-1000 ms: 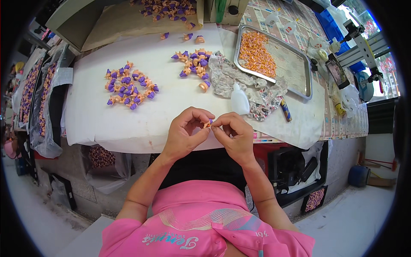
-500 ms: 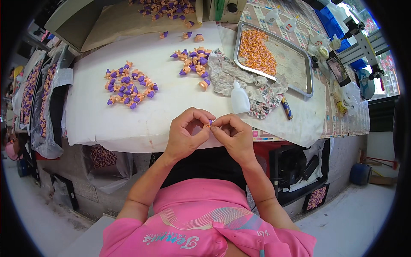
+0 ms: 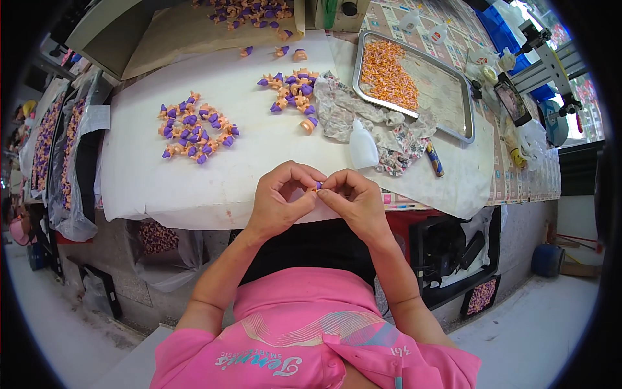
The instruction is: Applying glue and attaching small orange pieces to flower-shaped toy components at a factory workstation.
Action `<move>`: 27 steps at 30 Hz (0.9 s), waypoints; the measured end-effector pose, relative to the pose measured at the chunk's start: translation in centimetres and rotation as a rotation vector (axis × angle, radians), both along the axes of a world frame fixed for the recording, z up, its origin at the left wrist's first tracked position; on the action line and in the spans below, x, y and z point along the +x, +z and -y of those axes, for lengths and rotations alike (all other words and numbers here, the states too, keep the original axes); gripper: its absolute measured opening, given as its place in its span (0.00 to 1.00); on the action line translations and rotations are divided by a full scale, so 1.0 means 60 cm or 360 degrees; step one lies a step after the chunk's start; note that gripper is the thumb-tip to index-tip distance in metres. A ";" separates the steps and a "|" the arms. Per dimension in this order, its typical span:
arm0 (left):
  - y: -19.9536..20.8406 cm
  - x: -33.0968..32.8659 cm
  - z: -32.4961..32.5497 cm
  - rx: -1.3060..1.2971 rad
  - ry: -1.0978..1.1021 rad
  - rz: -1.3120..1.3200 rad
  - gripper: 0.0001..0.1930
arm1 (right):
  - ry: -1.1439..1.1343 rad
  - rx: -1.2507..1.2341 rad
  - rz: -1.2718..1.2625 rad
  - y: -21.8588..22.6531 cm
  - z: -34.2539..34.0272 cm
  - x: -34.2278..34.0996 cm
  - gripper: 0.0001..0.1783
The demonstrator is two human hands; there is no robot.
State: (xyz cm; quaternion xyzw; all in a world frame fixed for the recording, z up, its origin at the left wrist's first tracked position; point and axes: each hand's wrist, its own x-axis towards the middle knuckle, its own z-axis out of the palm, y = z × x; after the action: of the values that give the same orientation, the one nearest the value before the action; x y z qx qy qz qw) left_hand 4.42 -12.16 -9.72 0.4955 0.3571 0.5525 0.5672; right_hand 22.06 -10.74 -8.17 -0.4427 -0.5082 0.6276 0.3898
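Shifted slightly at the right hand since a second ago, with the thumb lying flatter. Holding a small purple-and-orange figurine piece between the nearly closed, pinching fingertips of right hand and left hand, just above the white paper near its front edge. Backed by a white squeeze bottle just beside crumpled cloth, two clusters of purple-and-peach figurine pieces farther left, and a metal tray of orange parts farther right.

Teal and white lettering, white numerals on pink shirt
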 end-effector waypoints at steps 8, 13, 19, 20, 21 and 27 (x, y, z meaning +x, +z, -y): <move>0.006 0.003 0.001 -0.0133 -0.0052 0.0141 0.10 | 0.0041 -0.0007 -0.0111 0.009 0.005 0.003 0.07; 0.008 0.004 -0.002 -0.0018 -0.0033 -0.0003 0.11 | 0.0037 -0.0020 -0.0103 0.006 0.004 0.006 0.08; 0.007 0.010 -0.009 -0.0045 -0.0001 0.0003 0.11 | 0.0036 0.0021 -0.0077 0.004 -0.001 0.008 0.08; 0.007 0.011 -0.009 -0.0045 -0.0001 0.0003 0.11 | 0.0033 0.0028 -0.0082 0.005 -0.002 0.008 0.08; 0.006 0.012 -0.010 -0.0033 0.0005 0.0035 0.10 | 0.0034 0.0028 -0.0082 0.005 -0.003 0.008 0.08; 0.016 0.014 -0.011 -0.0185 0.0050 0.0170 0.08 | 0.0012 0.0027 -0.0072 0.011 -0.008 0.007 0.08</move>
State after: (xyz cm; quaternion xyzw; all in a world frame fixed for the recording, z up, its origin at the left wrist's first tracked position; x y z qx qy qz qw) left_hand 5.28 -11.48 -8.79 0.4259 0.3655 0.5652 0.6045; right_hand 22.49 -10.28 -7.53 -0.4231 -0.5063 0.6345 0.4026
